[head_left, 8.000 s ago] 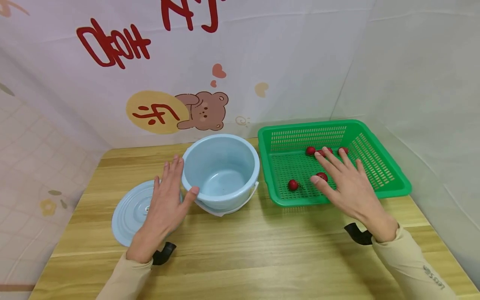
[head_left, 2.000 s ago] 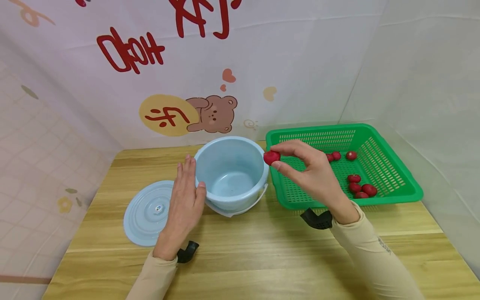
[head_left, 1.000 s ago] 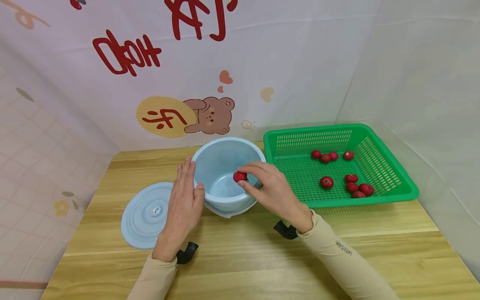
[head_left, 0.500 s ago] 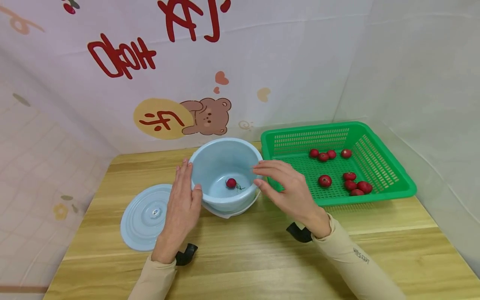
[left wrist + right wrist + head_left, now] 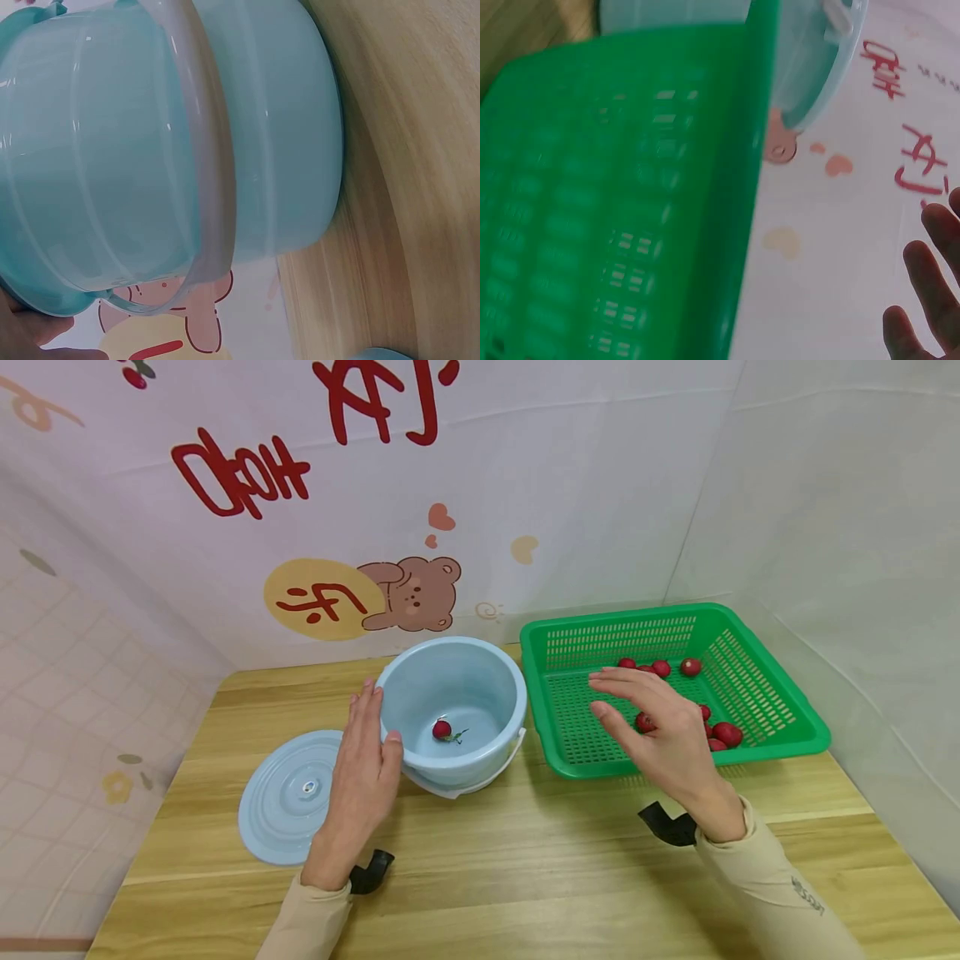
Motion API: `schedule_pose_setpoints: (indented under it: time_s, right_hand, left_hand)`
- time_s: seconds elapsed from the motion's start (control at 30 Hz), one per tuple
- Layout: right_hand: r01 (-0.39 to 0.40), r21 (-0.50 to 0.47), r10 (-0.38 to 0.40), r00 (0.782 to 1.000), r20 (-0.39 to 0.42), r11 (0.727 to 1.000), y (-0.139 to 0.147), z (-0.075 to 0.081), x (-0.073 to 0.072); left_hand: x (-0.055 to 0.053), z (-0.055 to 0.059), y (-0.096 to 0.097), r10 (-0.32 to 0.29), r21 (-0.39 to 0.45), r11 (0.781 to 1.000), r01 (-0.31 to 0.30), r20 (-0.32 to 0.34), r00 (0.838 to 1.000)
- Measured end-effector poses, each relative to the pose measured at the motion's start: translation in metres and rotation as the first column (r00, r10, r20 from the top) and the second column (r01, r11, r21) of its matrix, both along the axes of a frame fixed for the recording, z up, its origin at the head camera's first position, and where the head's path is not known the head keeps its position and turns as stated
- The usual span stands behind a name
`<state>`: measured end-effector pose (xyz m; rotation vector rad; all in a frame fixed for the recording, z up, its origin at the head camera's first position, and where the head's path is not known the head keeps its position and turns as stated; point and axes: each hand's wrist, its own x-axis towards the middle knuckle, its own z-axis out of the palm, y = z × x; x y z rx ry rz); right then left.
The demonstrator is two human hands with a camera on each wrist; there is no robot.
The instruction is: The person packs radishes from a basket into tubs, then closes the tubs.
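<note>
In the head view a light blue bucket (image 5: 498, 752) stands mid-table with its white handle (image 5: 495, 777) lowered. One radish (image 5: 442, 729) with a bit of green stem lies on its bottom. My left hand (image 5: 363, 777) rests with straight fingers against the bucket's left rim; the left wrist view shows its fingertips at the rim (image 5: 52, 300). Over the green basket (image 5: 585, 770) hovers my right hand (image 5: 667, 735), fingers apart and holding nothing. Several radishes (image 5: 727, 733) lie in the basket, some partly hidden behind that hand.
A light blue lid (image 5: 277, 802) lies flat on the wooden table (image 5: 480, 877), left of the bucket and partly behind my left hand. A white printed cloth (image 5: 600, 485) hangs close behind the bucket and basket.
My right hand carried a radish from the basket into the bucket, let it go, and moved back right over the basket. The radish has shifted left on the bucket's bottom. My left hand stays at the rim.
</note>
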<state>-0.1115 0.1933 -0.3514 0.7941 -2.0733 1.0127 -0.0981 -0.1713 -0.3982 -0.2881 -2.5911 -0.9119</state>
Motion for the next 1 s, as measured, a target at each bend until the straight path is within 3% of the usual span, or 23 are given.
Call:
schedule_pose_setpoints:
  time_s: [0.37, 0.57, 0.8, 1.0]
  right_hand:
    - [0.098, 0.022, -0.099, 0.991, 0.092, 0.995, 0.042, -0.010, -0.008]
    - [0.120, 0.117, -0.138, 0.977, 0.162, 0.986, 0.057, -0.015, -0.013]
    - [0.065, 0.286, -0.169, 0.919, 0.357, 0.956, 0.076, -0.020, -0.019]
    - [-0.004, 0.337, -0.171, 0.856, 0.488, 0.941, 0.090, -0.021, -0.026]
  left_hand:
    - [0.000, 0.000, 0.000, -0.002, 0.005, 1.000, 0.002, 0.005, 1.000]
    - [-0.001, 0.000, 0.000, -0.008, 0.009, 1.000, 0.008, -0.009, 1.000]
    - [0.000, 0.000, 0.000, -0.003, 0.007, 1.000, 0.003, 0.004, 1.000]
    - [0.000, 0.000, 0.000, -0.001, 0.008, 1.000, 0.001, 0.009, 1.000]
